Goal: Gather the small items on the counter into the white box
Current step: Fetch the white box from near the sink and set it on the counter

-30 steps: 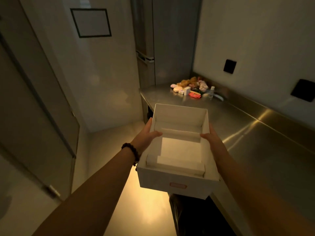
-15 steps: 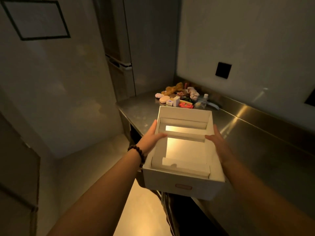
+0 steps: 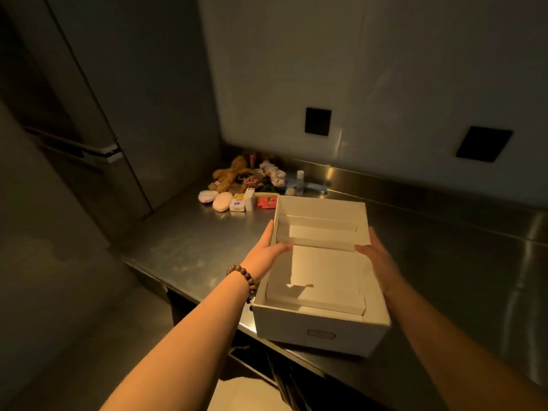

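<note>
Both hands, left (image 3: 268,250) and right (image 3: 376,256), have fingers clamped on the empty box (image 3: 321,295) over the desk (image 3: 184,247). Next, it likely needs setting down near the far items (image 3: 246,188).

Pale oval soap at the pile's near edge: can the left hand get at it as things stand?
Probably not yet. The left hand is gripping the white box wall. Once freed, the bare counter leading to the oval soap looks unobstructed.
</note>
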`<state>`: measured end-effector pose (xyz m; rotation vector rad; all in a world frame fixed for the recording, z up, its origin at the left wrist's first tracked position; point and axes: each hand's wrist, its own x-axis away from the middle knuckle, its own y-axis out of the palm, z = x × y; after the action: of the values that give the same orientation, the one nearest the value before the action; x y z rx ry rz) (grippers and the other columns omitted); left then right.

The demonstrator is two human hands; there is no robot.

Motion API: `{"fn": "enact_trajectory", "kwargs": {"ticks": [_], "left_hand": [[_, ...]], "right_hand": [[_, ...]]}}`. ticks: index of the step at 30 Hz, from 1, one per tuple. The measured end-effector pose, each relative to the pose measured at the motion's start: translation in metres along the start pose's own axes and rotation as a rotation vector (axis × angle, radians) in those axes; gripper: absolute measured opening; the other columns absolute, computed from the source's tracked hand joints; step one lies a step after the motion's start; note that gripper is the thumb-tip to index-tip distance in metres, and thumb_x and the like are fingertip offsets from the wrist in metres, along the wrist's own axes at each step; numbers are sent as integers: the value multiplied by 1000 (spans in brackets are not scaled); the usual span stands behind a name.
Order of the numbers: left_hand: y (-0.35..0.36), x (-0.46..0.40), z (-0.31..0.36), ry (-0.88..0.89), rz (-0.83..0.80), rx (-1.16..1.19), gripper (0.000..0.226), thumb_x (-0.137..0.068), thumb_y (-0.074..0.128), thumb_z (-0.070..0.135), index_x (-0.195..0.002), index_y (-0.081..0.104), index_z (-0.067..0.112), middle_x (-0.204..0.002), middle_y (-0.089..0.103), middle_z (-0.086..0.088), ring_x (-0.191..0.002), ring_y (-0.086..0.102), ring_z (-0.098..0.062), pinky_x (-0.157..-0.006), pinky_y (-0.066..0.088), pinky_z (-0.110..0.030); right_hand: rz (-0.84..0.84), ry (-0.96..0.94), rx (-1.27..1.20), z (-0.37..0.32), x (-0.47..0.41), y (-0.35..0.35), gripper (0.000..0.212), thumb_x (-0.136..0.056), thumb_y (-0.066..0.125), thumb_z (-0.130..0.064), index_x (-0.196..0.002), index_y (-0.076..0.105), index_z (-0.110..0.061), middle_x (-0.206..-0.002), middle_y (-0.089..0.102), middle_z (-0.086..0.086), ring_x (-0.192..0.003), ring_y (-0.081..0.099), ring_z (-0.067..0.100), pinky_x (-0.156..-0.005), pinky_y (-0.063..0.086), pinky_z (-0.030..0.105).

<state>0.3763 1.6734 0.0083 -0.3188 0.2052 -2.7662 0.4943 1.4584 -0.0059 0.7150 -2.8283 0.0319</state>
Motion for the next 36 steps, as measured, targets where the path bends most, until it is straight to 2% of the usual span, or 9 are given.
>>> {"fn": "enact_trajectory", "kwargs": {"ticks": [6, 8, 11, 16, 20, 26, 30, 33, 36], "left_hand": [[10, -64, -6, 6, -110, -5, 78, -90, 57, 20, -149, 7, 31, -148, 31, 5, -123, 38, -10, -105, 30, -30], [14, -87, -4, 17, -139, -26, 79, -89, 58, 21, -149, 6, 31, -148, 32, 4, -119, 37, -7, -100, 29, -26], [19, -125, 1, 17, -180, -78, 82, -88, 60, 26, -149, 5, 34, -152, 27, 1, -127, 35, -13, -105, 27, -33], [26, -186, 11, 38, -247, -144, 87, -86, 63, 28, -146, 1, 44, -150, 29, 1, -117, 39, -11, -86, 36, -26], [29, -225, 13, 34, -265, -180, 89, -86, 63, 25, -146, 0, 44, -152, 27, 1, -128, 37, -19, -98, 34, -38], [38, -265, 22, 60, -265, -170, 93, -85, 65, 19, -148, 1, 40, -147, 34, 3, -121, 38, -12, -93, 35, -30], [44, -285, 26, 101, -284, -114, 91, -84, 65, 14, -145, 5, 45, -119, 40, 19, -109, 40, -5, -91, 36, -27], [46, -291, 29, 102, -284, -129, 91, -84, 65, 19, -147, 3, 41, -130, 45, 12, -116, 45, -10, -96, 36, -29], [41, -288, 33, 188, -221, -226, 84, -84, 65, 34, -149, 10, 28, -143, 43, 2, -127, 44, -18, -98, 33, -25]], "right_hand": [[134, 59, -9, 1, -35, -14, 54, -96, 49, -18, -146, 32, -32, -129, 55, 5, -103, 61, 21, -68, 50, 34], [170, 59, -14, 2, -49, -20, 47, -96, 49, -19, -139, 38, -36, -127, 55, 4, -103, 61, 22, -71, 50, 36], [213, 47, -25, 2, -71, -30, 45, -96, 49, -20, -133, 40, -44, -122, 58, 2, -103, 62, 24, -75, 52, 40], [343, 97, 15, -5, -110, -43, 64, -94, 54, -29, -144, 21, -50, -123, 50, -5, -99, 59, 21, -69, 50, 35], [384, 88, 50, -11, -137, -49, 66, -92, 58, -29, -144, 23, -50, -125, 50, -4, -93, 58, 15, -63, 48, 29], [373, 54, 76, -24, -172, -62, 71, -91, 60, -17, -148, 26, -40, -138, 52, 7, -107, 59, 25, -78, 51, 35], [411, 59, 145, -33, -192, -69, 72, -90, 62, -17, -149, 25, -36, -141, 49, 5, -115, 55, 26, -96, 46, 41], [473, 65, 234, -40, -195, -66, 66, -92, 61, -24, -149, 28, -32, -135, 51, 2, -107, 54, 19, -83, 44, 29], [629, 124, 407, -43, -183, -58, 55, -95, 51, -41, -145, 39, -22, -140, 50, 9, -119, 53, 27, -94, 42, 33]]}}
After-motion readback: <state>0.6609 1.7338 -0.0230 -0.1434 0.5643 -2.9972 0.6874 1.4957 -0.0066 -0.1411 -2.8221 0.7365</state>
